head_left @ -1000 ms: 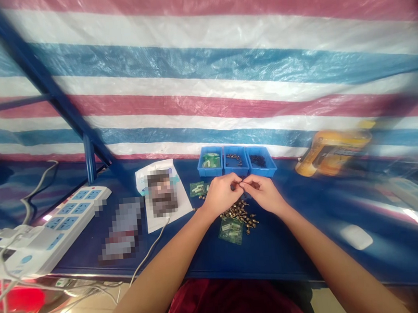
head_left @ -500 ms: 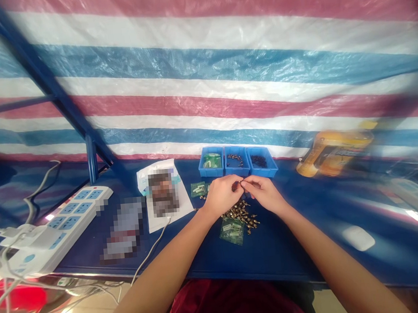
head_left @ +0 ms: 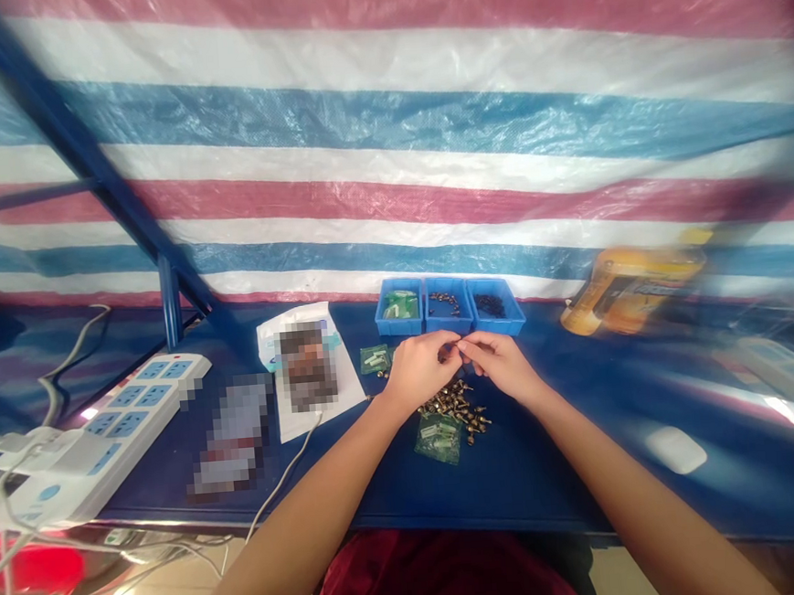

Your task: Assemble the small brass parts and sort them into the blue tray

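Note:
My left hand [head_left: 424,367] and my right hand [head_left: 502,362] meet at the fingertips, just in front of three blue bins. Both are pinched closed around something too small to make out. Below them lies a pile of small brass-coloured metal parts [head_left: 455,403], partly covered by my left hand. A green packet with pale pieces [head_left: 439,438] touches the pile's front. Another green packet [head_left: 375,361] lies left of my left hand. The left bin [head_left: 399,327] holds green packets, the middle bin [head_left: 450,324] a few small metal parts, the right bin [head_left: 499,326] dark small pieces.
On the blue table [head_left: 413,502], a white power strip [head_left: 123,438] with cables and a white sheet [head_left: 297,424] lie to the left. A white mouse-like object [head_left: 677,450] sits at right, a yellow-orange container [head_left: 634,290] at back right. A striped sheet [head_left: 389,197] hangs behind.
The view has shifted very slightly. Both hands remain together at the same place, with only a small change at the fingertips.

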`<state>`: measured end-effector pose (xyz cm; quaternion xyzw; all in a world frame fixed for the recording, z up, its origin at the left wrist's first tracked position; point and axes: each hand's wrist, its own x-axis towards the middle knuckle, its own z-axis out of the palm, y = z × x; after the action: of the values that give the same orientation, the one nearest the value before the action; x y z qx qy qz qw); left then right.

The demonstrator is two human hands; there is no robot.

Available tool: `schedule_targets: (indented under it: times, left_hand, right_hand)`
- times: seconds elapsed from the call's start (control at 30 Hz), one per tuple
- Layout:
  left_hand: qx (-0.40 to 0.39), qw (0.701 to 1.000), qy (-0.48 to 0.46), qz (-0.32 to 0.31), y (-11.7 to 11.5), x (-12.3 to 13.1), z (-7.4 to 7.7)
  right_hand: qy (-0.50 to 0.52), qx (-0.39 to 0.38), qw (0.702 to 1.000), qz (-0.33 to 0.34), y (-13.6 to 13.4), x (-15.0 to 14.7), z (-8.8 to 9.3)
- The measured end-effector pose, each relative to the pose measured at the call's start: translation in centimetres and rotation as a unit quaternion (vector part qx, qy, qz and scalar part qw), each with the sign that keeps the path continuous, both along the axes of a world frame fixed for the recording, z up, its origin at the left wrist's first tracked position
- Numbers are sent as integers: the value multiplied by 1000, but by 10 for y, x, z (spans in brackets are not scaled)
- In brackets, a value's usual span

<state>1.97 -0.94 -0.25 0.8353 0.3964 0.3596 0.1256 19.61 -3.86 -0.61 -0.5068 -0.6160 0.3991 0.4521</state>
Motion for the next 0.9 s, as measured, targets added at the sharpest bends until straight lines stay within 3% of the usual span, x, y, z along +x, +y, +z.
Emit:
schedule_targets:
  times: [0.43, 0.9]
  left_hand:
    - [15, 1000, 7, 0, -3, 0, 5]
    - [26, 1000, 16, 3, -6, 1, 6]
  right_hand:
    - [54, -18, 998, 10, 1, 0, -1]
    - [44, -11, 999, -9, 0, -2, 1]
